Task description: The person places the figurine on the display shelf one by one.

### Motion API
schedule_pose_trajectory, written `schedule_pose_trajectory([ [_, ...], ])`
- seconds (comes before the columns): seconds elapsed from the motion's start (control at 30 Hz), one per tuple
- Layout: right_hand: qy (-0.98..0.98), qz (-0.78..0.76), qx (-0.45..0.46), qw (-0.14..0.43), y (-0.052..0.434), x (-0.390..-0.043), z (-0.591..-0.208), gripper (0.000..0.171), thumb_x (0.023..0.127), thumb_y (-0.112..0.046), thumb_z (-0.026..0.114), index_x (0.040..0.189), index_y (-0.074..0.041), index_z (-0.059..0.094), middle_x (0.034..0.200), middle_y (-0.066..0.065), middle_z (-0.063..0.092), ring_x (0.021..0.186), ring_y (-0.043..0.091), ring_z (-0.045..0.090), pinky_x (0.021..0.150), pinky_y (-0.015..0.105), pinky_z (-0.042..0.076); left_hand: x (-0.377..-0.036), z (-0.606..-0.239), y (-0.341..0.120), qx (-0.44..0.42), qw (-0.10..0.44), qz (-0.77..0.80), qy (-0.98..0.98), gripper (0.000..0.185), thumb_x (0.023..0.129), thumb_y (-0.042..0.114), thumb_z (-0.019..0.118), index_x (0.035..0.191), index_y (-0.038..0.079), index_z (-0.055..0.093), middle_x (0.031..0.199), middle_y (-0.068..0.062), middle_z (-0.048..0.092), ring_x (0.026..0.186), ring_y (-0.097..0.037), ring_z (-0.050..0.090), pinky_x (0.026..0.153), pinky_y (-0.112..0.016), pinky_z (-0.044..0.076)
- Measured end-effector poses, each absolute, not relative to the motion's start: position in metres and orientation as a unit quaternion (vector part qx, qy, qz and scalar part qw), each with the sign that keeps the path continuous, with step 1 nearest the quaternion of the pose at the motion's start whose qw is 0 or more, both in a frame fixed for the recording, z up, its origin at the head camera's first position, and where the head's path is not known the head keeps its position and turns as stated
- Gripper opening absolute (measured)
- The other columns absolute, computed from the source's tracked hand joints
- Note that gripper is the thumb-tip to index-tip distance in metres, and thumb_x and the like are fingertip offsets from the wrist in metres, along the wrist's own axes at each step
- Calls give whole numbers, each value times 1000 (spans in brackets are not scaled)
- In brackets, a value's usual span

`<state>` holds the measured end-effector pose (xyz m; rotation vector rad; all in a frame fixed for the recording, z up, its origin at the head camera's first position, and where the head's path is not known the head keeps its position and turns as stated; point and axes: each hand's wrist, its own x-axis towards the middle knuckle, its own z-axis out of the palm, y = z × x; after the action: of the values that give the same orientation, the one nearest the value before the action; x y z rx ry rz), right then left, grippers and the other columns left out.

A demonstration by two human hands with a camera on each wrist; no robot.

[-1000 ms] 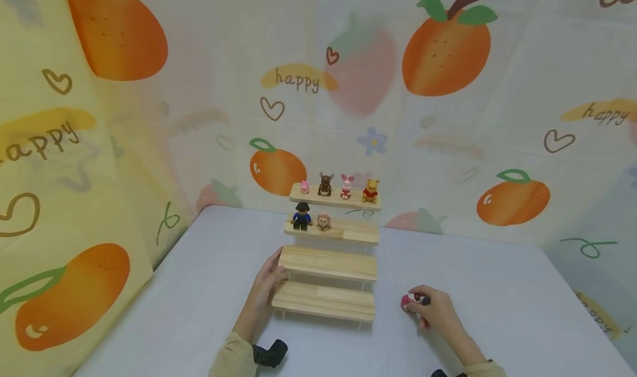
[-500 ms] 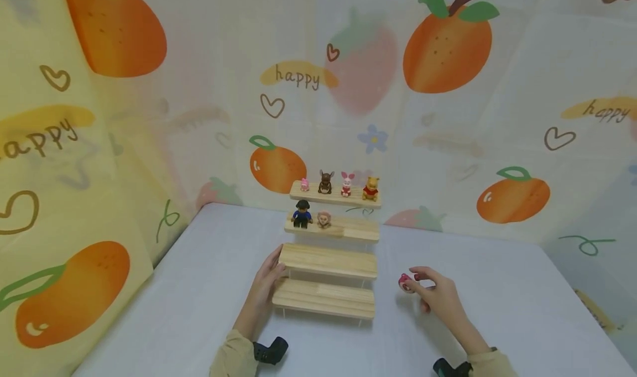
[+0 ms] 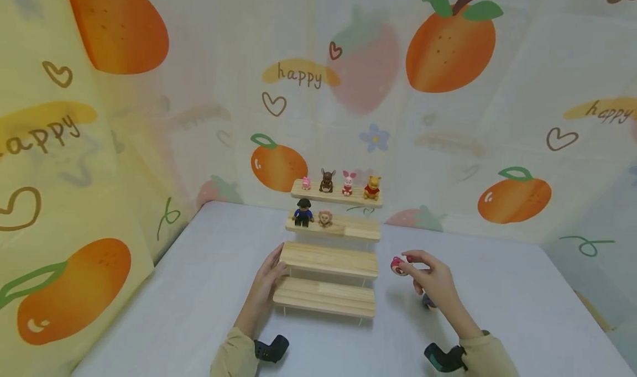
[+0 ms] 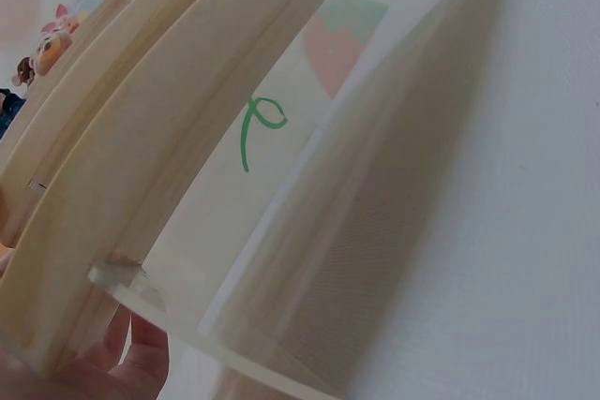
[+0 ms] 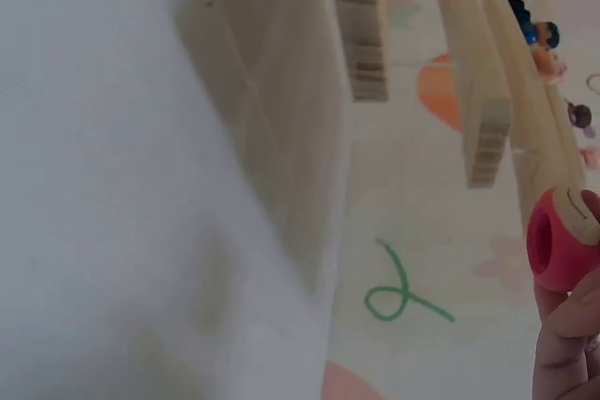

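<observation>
A tiered wooden display shelf (image 3: 328, 260) with clear supports stands on the table. My left hand (image 3: 262, 291) grips the left end of its lower boards; fingers (image 4: 145, 358) show beneath a board in the left wrist view. To the right of the shelf, my right hand (image 3: 435, 280) pinches a small pinkish-red toy figure (image 3: 397, 266) with a pale face, lifted off the table. The right wrist view shows a round hollow in this figure (image 5: 561, 248). A small dark object (image 3: 428, 301) lies partly hidden behind the right hand.
The top board bears a pink figure (image 3: 306, 183), a brown eared animal (image 3: 327, 181), a pink piglet (image 3: 348, 183) and a yellow bear (image 3: 371, 188). On the second board are a blue-clad doll (image 3: 303, 213) and a lion-like figure (image 3: 325, 218). A patterned cloth hangs behind.
My right hand has raised the pinkish-red figure off the table and carried it up and left toward the shelf. The dark object has come into view below. My left hand stays put.
</observation>
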<state>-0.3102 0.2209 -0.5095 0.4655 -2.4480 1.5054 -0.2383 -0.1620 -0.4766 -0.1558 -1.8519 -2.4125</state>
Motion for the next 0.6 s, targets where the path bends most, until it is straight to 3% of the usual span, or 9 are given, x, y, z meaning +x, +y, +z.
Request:
schedule_pose_trajectory([
  [0.17, -812, 548, 176, 99, 187, -281, -445, 28, 84, -25, 63, 108, -10, 61, 96, 13, 57, 35, 19, 41, 30, 35, 29, -238, -476, -161, -28, 30, -806, -590, 60, 89, 19, 55, 139, 3, 27, 143, -14, 23, 130, -26, 19, 104, -42, 12],
  [0.27, -801, 560, 187, 100, 168, -264, -409, 27, 83, -23, 64, 104, -6, 61, 91, 13, 58, 34, 18, 40, 31, 31, 32, -237, -476, -161, -18, 22, -808, -589, 62, 88, 21, 56, 140, 5, 27, 144, -12, 23, 130, -25, 19, 104, -43, 12],
  [0.53, -794, 575, 181, 86, 147, -271, -382, 30, 84, -19, 64, 109, -3, 60, 94, 12, 58, 34, 14, 40, 33, 28, 37, -239, -477, -163, -46, 43, -794, -605, 58, 90, 18, 52, 139, 0, 26, 144, -15, 21, 131, -27, 16, 104, -45, 7],
  [0.6, -799, 572, 169, 75, 144, -274, -379, 32, 84, -19, 64, 111, -2, 60, 86, 16, 58, 34, 14, 38, 33, 27, 36, -238, -477, -163, -55, 47, -792, -606, 57, 91, 16, 50, 138, -2, 25, 143, -17, 21, 131, -28, 15, 104, -46, 6],
])
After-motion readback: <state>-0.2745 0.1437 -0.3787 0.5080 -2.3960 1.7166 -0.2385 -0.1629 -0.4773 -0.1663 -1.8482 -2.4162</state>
